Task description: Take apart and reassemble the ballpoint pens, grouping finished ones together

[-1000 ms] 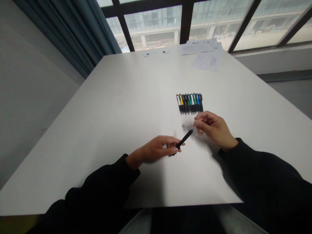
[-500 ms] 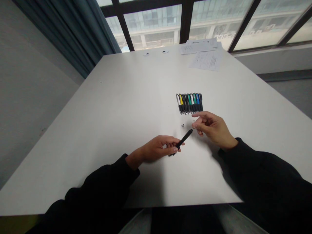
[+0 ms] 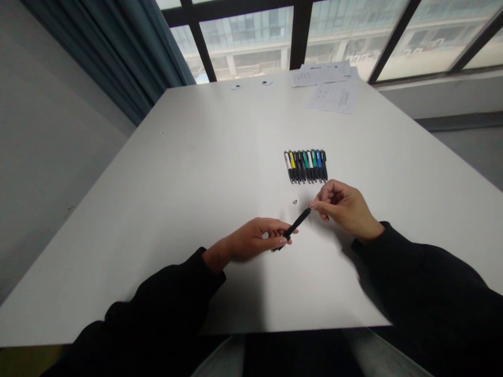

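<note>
A black pen [image 3: 300,221] is held at a slant above the table, its thin tip pointing up and to the right. My left hand [image 3: 257,239] is closed around the pen's lower end, gripping it between thumb and fingers. At the other end, the thumb and forefinger of my right hand [image 3: 341,208] pinch together on the pen's tip; the fingertips hide most of what is between them. A small silvery piece [image 3: 295,201] lies on the table just beyond the pen.
Several pens [image 3: 305,166] with white, yellow, black, green and blue barrels lie side by side in a row beyond my hands. Printed papers [image 3: 332,98] rest at the far right of the white table [image 3: 188,173]. Two small white items [image 3: 267,82] sit near the far edge.
My right forefinger, stretched out before, has curled in to meet the thumb at the pen's tip. The left hand and the pen have stayed in place.
</note>
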### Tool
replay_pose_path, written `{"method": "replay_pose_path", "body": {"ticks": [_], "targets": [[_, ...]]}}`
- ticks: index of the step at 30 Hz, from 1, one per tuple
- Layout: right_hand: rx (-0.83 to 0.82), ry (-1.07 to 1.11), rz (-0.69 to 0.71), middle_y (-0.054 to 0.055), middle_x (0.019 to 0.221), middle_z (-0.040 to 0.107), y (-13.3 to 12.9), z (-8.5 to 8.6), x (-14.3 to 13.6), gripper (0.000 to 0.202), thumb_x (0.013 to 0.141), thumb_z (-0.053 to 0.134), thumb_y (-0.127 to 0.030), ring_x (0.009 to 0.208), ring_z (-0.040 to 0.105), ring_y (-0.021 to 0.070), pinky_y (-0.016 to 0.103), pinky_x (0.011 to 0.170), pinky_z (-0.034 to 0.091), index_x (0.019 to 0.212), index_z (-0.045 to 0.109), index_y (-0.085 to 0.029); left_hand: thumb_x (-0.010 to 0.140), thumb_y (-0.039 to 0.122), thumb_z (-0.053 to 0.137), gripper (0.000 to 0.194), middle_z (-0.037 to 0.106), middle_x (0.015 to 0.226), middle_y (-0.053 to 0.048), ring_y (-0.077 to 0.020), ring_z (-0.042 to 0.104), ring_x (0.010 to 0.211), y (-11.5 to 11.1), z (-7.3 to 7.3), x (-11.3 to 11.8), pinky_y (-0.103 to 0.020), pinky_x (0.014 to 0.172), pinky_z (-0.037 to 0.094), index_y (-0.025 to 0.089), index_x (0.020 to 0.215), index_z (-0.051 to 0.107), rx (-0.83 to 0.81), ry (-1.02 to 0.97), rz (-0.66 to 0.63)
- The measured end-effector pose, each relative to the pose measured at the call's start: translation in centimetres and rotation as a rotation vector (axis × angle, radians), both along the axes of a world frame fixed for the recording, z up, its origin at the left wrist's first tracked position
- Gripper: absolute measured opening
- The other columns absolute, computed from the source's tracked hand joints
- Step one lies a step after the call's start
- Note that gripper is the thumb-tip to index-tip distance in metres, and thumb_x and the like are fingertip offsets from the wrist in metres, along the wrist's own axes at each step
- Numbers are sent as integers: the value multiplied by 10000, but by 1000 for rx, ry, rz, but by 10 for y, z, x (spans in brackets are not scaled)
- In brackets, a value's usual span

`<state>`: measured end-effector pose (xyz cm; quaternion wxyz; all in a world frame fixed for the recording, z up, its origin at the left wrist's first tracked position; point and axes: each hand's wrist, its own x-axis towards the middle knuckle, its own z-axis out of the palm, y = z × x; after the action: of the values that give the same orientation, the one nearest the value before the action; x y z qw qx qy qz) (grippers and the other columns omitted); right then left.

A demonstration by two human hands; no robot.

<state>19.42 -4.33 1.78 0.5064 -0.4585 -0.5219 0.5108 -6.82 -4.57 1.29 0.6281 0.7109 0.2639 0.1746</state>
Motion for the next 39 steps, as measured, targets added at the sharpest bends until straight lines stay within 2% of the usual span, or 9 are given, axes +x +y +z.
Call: {"method": "replay_pose_path", "body": {"ticks": [9,11,14,16,20,23,29,39], "targets": [[-5,11,17,-22,606,642,-1,2,-1,531,591,978,-321,413,529,80,213,370,422,647,463,-204,957,332,640,375,746,1007,-125,-134,620,761,0,1,0,-278,713,505,111,1256,693,1,-3,1],[3,5,11,-36,570,628,-1,2,-1,495,586,979,-305,401,523,81,208,367,420,673,503,-202,956,330,641,377,746,1017,-125,-134,623,763,0,1,0,-278,714,506,116,1262,689,-5,-1,0],[14,31,11,-48,552,638,0,1,0,422,602,970,-286,395,530,90,211,373,437,821,621,-196,958,330,639,382,747,1019,-126,-133,622,763,0,-1,0,-281,718,506,116,1270,686,-3,0,-7],[5,64,10,-32,580,670,1,-2,2,378,642,949,-292,395,537,91,214,373,438,881,675,-188,958,332,639,386,747,1021,-128,-133,621,757,0,-2,0,-281,714,505,113,1273,684,3,2,-1],[-88,118,-18,53,697,760,3,-4,5,258,700,913,-326,413,577,104,212,336,410,791,731,-168,955,317,642,382,749,1021,-128,-131,623,750,-1,-4,0,-276,703,504,106,1271,684,23,9,12],[-149,162,-20,106,862,806,2,-3,5,265,709,905,-361,466,640,122,200,324,407,850,782,-174,959,311,636,371,749,1018,-121,-133,624,766,-1,-4,0,-273,710,500,108,1265,688,49,13,5],[-149,241,100,115,1053,807,0,2,4,337,729,896,-395,526,680,125,183,319,393,1001,807,-218,964,327,624,360,736,982,-103,-137,611,766,-1,-4,0,-272,709,484,120,1249,695,82,41,-4],[-179,270,165,115,1073,806,-2,6,4,344,725,899,-406,484,659,109,176,306,378,1007,812,-229,962,382,634,388,698,913,-77,-135,590,754,-1,-3,1,-263,694,460,115,1235,700,76,70,0]]}}
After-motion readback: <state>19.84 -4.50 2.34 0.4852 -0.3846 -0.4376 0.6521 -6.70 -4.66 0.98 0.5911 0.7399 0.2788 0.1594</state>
